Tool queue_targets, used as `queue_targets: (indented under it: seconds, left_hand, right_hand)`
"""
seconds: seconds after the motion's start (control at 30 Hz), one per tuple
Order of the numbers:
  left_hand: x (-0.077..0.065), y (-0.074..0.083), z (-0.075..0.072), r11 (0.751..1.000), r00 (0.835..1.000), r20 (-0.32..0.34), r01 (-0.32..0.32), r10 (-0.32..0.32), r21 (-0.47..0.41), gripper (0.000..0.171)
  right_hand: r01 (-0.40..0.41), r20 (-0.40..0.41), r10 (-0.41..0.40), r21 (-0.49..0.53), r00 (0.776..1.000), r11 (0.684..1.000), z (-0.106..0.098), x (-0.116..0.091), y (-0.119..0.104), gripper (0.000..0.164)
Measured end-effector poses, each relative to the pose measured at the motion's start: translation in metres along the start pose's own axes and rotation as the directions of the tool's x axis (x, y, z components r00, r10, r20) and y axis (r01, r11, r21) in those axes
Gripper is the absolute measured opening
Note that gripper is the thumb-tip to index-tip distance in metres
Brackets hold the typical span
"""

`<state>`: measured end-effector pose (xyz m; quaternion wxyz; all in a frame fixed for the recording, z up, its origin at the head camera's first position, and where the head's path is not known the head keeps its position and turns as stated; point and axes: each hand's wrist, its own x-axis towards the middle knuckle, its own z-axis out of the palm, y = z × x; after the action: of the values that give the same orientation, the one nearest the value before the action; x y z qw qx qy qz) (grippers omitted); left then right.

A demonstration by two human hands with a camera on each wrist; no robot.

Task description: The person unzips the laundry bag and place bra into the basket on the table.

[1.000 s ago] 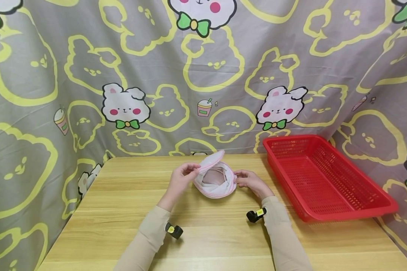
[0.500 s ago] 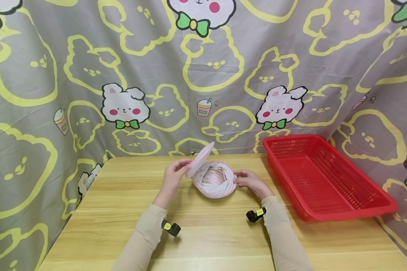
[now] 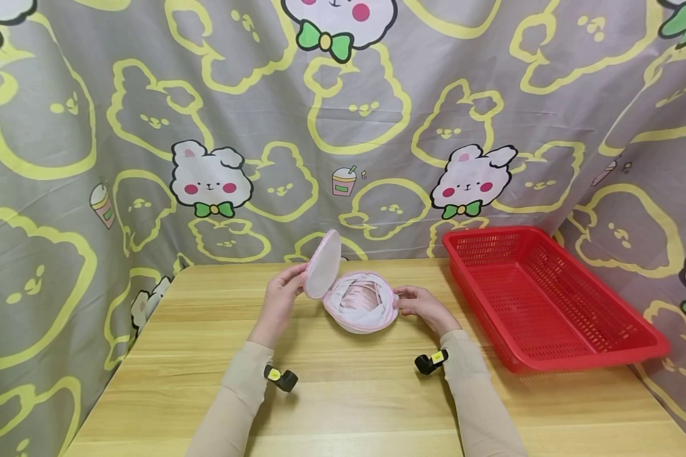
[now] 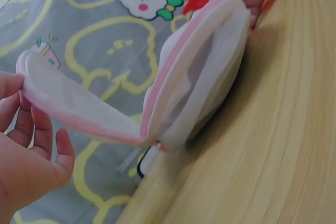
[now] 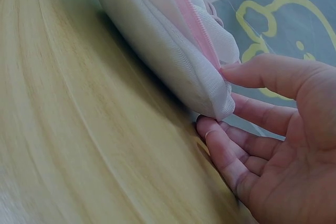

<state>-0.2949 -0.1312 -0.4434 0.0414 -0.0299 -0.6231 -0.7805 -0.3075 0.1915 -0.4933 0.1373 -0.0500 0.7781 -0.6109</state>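
A round white mesh laundry bag (image 3: pixel 359 325) with pink zipper trim sits on the wooden table, its lid (image 3: pixel 327 265) swung up on the left side. Through the round mouth shows a shiny pink cloth (image 3: pixel 361 296); its kind cannot be told. My left hand (image 3: pixel 278 303) pinches the lid's outer edge between thumb and fingers. On the opposite side, my right hand (image 3: pixel 425 309) pinches the bag's rim. In the right wrist view the thumb lies at the pink zipper (image 5: pixel 198 27), with fingers beneath the white mesh side (image 5: pixel 152 45).
A red perforated plastic basket (image 3: pixel 549 365) stands at the right of the table (image 3: pixel 354 406). A grey curtain (image 3: pixel 286 120) printed with yellow outlines and white rabbits hangs behind and along both sides. A black wrist camera (image 3: pixel 280 378) is on each sleeve.
My left hand has moved left, swinging the lid from leaning over the mouth to standing nearly upright at the left. The right hand stays at the rim.
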Motion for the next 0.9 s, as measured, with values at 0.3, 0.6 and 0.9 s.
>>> queue_targets:
  seconds: [0.3, 0.6, 0.9]
  left_hand:
    - [0.008, -0.005, -0.019, 1.000, 1.000, -0.004, 0.010, -0.010, -0.004, 0.034]
    - [0.014, -0.005, -0.040, 0.998, 0.999, 0.004, 0.037, -0.037, 0.048, 0.042]
    - [0.018, -0.006, -0.064, 0.989, 0.996, 0.054, 0.068, -0.075, 0.133, 0.047]
  right_hand:
    - [0.000, 0.009, 0.000, -0.005, 1.000, 1.000, 0.000, -0.001, 0.000, 0.050]
    - [0.007, 0.009, -0.007, -0.003, 1.000, 1.000, 0.000, -0.001, 0.000, 0.050]
    - [0.006, 0.006, -0.006, -0.010, 1.000, 1.000, 0.000, -0.001, -0.001, 0.049]
